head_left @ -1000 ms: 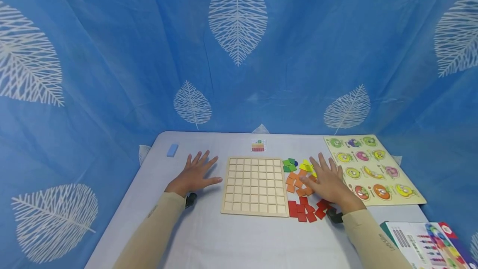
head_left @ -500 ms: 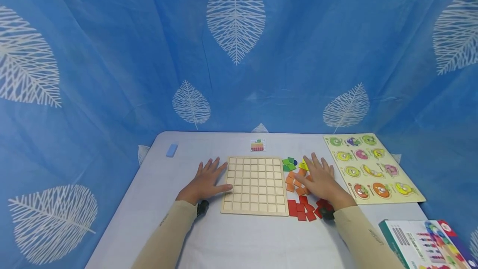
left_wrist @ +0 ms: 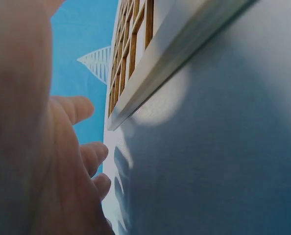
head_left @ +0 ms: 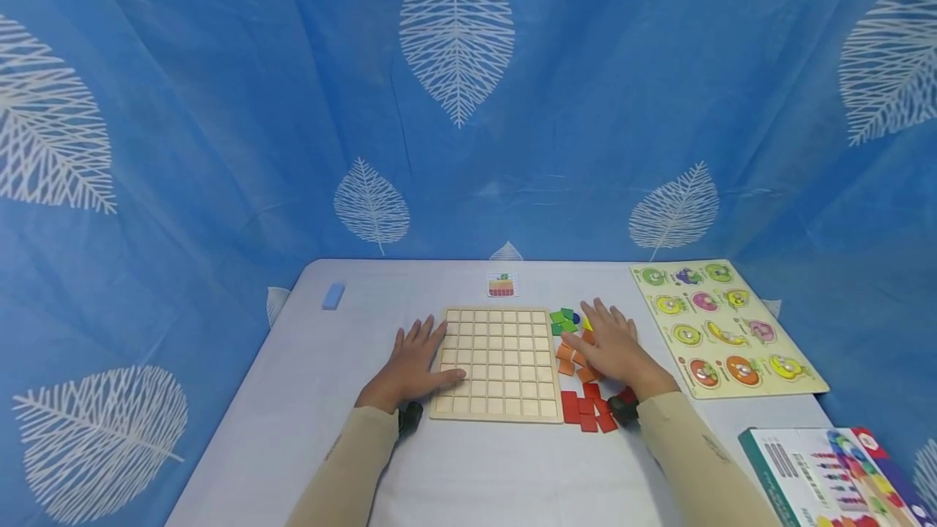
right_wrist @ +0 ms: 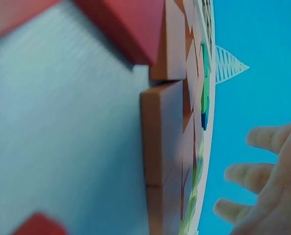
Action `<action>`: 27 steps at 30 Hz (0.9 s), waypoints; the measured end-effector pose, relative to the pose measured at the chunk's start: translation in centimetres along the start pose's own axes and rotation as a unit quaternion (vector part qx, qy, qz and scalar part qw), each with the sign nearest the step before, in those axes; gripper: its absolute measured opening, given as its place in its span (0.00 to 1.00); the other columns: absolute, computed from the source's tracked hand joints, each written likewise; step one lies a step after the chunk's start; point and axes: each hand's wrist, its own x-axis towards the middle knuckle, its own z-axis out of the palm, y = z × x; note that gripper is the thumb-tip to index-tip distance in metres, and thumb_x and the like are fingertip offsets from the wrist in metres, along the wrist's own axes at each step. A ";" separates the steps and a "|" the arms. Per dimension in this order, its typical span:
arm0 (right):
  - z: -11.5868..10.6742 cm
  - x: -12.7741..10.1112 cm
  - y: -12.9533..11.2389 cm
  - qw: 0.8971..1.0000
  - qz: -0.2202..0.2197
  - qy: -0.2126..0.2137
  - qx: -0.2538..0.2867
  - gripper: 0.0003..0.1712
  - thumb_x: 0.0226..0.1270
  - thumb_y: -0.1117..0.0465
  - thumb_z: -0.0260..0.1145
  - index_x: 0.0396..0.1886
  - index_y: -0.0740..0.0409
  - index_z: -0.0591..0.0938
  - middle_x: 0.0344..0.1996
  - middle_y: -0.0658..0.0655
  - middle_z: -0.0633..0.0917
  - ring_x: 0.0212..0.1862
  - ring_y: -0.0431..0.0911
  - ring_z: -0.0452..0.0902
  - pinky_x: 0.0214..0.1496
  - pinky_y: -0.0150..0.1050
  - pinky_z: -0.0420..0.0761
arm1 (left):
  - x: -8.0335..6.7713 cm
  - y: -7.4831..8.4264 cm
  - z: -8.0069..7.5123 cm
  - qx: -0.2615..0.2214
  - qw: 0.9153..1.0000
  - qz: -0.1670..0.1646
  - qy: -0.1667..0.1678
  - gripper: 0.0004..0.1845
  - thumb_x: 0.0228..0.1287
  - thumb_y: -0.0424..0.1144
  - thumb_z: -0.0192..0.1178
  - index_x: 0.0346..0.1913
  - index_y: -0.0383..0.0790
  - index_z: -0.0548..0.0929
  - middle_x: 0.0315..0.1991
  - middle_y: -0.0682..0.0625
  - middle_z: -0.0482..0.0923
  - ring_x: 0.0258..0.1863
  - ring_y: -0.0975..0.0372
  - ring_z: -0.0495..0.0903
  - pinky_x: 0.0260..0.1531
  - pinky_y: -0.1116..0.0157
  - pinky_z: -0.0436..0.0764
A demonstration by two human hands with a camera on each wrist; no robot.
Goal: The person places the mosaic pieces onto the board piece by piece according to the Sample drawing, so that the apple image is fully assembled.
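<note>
A wooden grid board [head_left: 500, 364] with square compartments lies mid-table. My left hand [head_left: 410, 364] is spread with fingers extended, its thumb and fingertips overlapping the board's left edge in the head view. From the left wrist, the board's rim [left_wrist: 170, 54] shows beside the palm, and the hand holds nothing. To the board's right lie loose flat tiles: green [head_left: 560, 320], orange [head_left: 567, 367] and red [head_left: 571, 407]. Over the yellow and orange ones hovers my right hand [head_left: 615, 350], fingers apart and gripping nothing; it partly hides them. The right wrist view shows orange tiles [right_wrist: 165, 132] close up, apart from the fingers.
Behind the board lies a small picture card [head_left: 503, 285]. A blue block [head_left: 333, 296] is at the back left. On the right are a fruit puzzle board [head_left: 706, 340] with knobs and a colourful box [head_left: 801, 470]. A blue leaf-patterned curtain [head_left: 556, 145] hangs beyond the table.
My left hand has moved right, from beside the board to its left edge. My right hand has shifted left, further over the tiles. The tiles and board look unmoved.
</note>
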 end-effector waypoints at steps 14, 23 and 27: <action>0.1 1.9 0.1 0.999 0.001 -0.033 0.039 0.53 0.79 0.31 0.54 0.84 0.67 0.57 0.80 0.74 0.56 0.78 0.75 0.44 0.74 0.76 0.35 | -2.2 -0.1 1.0 -0.026 1.000 -0.012 0.002 0.69 0.50 0.78 0.67 0.85 0.37 0.53 0.84 0.39 0.48 0.82 0.42 0.41 0.77 0.39 0.36; 0.2 3.0 0.2 0.998 -0.004 -0.041 0.042 0.49 0.82 0.34 0.52 0.83 0.66 0.58 0.79 0.73 0.60 0.78 0.72 0.48 0.76 0.73 0.38 | -3.2 0.4 1.3 -0.029 0.999 -0.013 0.012 0.74 0.43 0.79 0.71 0.84 0.36 0.54 0.84 0.42 0.50 0.83 0.44 0.42 0.78 0.40 0.36; 0.1 3.3 0.2 0.998 -0.012 -0.043 0.044 0.45 0.83 0.39 0.55 0.83 0.67 0.60 0.77 0.72 0.64 0.78 0.72 0.51 0.77 0.72 0.40 | -3.3 0.5 1.3 -0.023 1.000 -0.008 0.012 0.76 0.40 0.80 0.73 0.84 0.36 0.54 0.84 0.44 0.50 0.83 0.46 0.42 0.78 0.42 0.36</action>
